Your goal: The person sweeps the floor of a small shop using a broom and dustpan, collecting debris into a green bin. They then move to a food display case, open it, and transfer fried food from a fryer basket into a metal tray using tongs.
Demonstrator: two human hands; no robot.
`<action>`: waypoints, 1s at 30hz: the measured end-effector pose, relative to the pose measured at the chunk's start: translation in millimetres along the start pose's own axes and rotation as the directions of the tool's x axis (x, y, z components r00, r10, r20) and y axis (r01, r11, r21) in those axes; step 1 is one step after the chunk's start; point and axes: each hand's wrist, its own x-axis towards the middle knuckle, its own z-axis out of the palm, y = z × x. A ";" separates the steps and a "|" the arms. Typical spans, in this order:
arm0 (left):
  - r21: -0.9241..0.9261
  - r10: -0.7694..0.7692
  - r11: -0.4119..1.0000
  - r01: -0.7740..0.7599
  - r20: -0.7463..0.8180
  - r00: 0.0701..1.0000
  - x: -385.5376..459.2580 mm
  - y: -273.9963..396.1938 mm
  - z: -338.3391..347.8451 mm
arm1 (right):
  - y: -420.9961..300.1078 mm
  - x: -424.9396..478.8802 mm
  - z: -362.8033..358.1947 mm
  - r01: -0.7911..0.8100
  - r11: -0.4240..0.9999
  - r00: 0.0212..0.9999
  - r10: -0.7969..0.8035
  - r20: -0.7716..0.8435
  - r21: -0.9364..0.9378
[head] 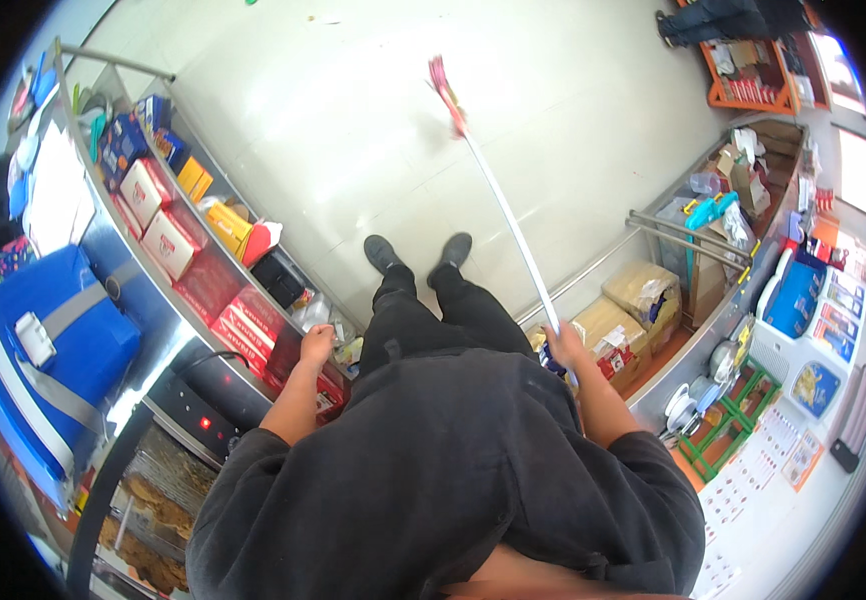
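Observation:
My right hand (pixel 565 346) is closed around a long white pole (pixel 511 221). The pole slants forward over the pale tiled floor (pixel 343 165) and ends in a pink and red head (pixel 447 97), blurred, whose exact kind I cannot tell. At my left side, my left hand (pixel 318 343) is loosely curled near the lower shelf and appears to hold nothing; its palm side is hidden. Both of my dark shoes (pixel 381 255) stand on the floor between the hands and the pole's head.
Left, a steel counter holds a blue cooler bag (pixel 95 322), with red and white boxes (pixel 245 330) shelved below. Right, taped cardboard boxes (pixel 613 326) lie under another counter beside a metal rail (pixel 590 274). A person's legs (pixel 725 19) show by an orange shelf unit (pixel 752 106) at top right.

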 end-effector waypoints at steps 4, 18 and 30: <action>-0.007 0.051 0.999 -0.051 -0.018 0.999 -3.6 53.7 -2.2 | 118.8 -61.5 1.6 -0.207 0.977 0.967 0.196 -0.160 -0.054; 0.383 0.510 0.836 -0.392 -0.282 0.813 -119.4 125.7 9.8 | -148.8 316.0 -128.1 -0.286 0.552 0.903 -0.119 0.413 0.783; 0.559 0.348 0.744 -0.365 0.143 0.927 -112.7 327.0 68.8 | -236.1 350.7 -250.9 -0.138 0.537 0.833 -0.392 0.391 0.832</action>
